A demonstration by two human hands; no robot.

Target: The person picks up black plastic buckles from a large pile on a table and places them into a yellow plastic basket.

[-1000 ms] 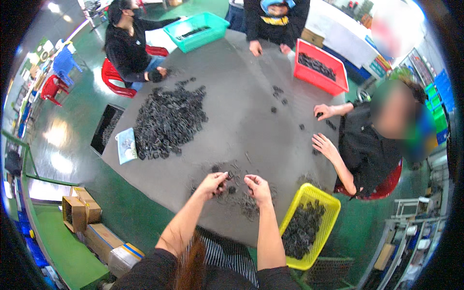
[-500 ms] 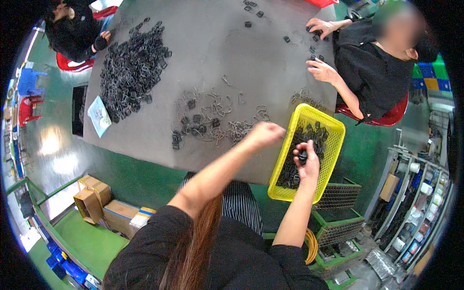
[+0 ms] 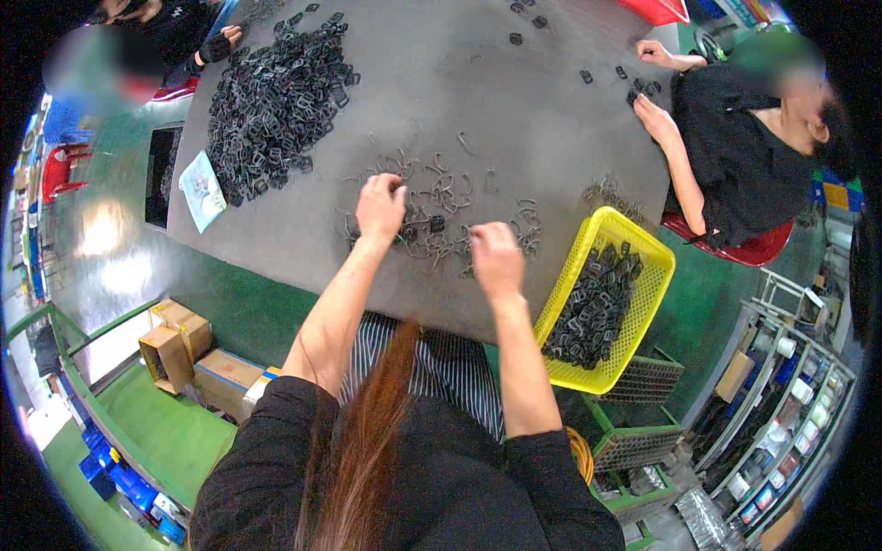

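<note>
My left hand (image 3: 380, 209) is over the loose parts on the grey table (image 3: 441, 101), its fingers closed on a small black plastic buckle (image 3: 400, 185) at their tips. My right hand (image 3: 498, 261) is beside a scatter of thin metal wire hooks (image 3: 447, 193). Its fingers are curled and partly blurred, so what they hold is hidden. A few black buckles lie among the hooks, one of them (image 3: 437, 223) between my hands. To the right of my right hand, a yellow plastic basket (image 3: 654, 308) holds many black buckles (image 3: 593, 308).
A large heap of black buckles (image 3: 276, 106) covers the table's left side, beside a light blue packet (image 3: 202, 191). A co-worker (image 3: 735, 147) at the right handles loose buckles; another person sits at the far left. A red tray (image 3: 657, 9) is at the far edge.
My right hand has left the basket, where it held a black buckle, and moved left to the hooks. My left hand has moved left from the basket's edge. The view has shifted.
</note>
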